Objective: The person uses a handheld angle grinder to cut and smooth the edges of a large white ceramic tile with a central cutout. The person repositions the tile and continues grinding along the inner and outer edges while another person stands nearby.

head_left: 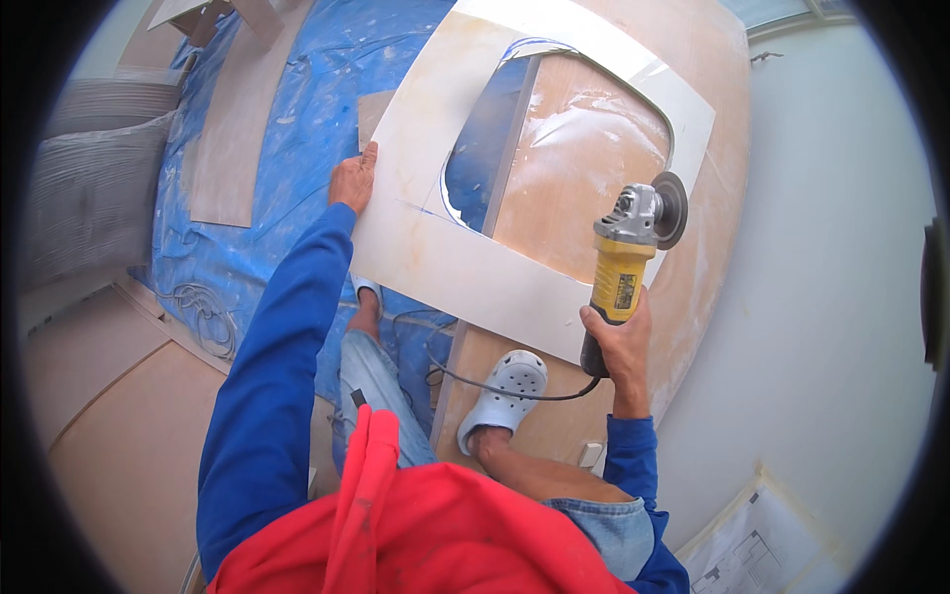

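Observation:
My right hand (623, 342) is wrapped round the yellow body of an angle grinder (621, 272). Its grey head and dark disc point away from me, over the right part of a white panel (426, 238). A large rounded opening is cut through this panel, with blue pen lines along parts of its edge. At the panel's left edge, my left hand (353, 180) grips the rim, thumb on top and the other fingers mostly hidden. From the grinder's rear a black cord (515, 394) runs left past my foot.
Wooden board (584, 168) with white dust lies under the panel. Blue sheeting (297, 129) covers the floor at left, bearing a long plank (237, 129) and coiled cable (206, 317). A plastic-wrapped bundle (94, 198) stands far left. A pale wall (831, 247) rises at right.

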`<state>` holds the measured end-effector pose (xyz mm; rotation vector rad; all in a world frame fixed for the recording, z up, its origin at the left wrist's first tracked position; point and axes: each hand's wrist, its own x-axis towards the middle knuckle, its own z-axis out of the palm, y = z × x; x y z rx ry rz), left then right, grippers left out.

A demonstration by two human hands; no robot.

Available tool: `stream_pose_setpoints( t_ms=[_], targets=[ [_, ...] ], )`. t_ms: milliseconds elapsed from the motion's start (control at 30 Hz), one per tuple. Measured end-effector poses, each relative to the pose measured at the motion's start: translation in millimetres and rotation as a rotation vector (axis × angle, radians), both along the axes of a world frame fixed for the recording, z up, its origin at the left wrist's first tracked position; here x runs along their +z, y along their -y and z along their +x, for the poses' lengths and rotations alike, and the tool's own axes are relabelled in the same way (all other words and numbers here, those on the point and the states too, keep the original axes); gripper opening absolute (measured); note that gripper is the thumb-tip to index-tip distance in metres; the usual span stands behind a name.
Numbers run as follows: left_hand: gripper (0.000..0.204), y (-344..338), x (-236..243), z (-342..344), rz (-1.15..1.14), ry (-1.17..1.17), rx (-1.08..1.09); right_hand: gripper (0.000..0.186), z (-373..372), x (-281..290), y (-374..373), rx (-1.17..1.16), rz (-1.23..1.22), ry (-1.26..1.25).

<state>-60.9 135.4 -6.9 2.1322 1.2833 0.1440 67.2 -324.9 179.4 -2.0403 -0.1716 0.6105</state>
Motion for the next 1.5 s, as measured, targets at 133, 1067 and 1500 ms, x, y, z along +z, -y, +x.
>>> stream_pose_setpoints(
  t_ms=[133,1067,1500],
  targets=[
    [0.085,-4,0,14,0.045,-0.007,-0.027,0.051,2,2,2,0.013,0.022,-0.015],
    [0.084,-18,61,112,-0.035,-0.042,-0.178,0.060,21,4,15,0.127,0.006,-0.092],
    [0.087,25,66,110,-0.021,0.041,-0.177,0.061,31,1,18,0.172,0.080,-0.163]
  ],
)
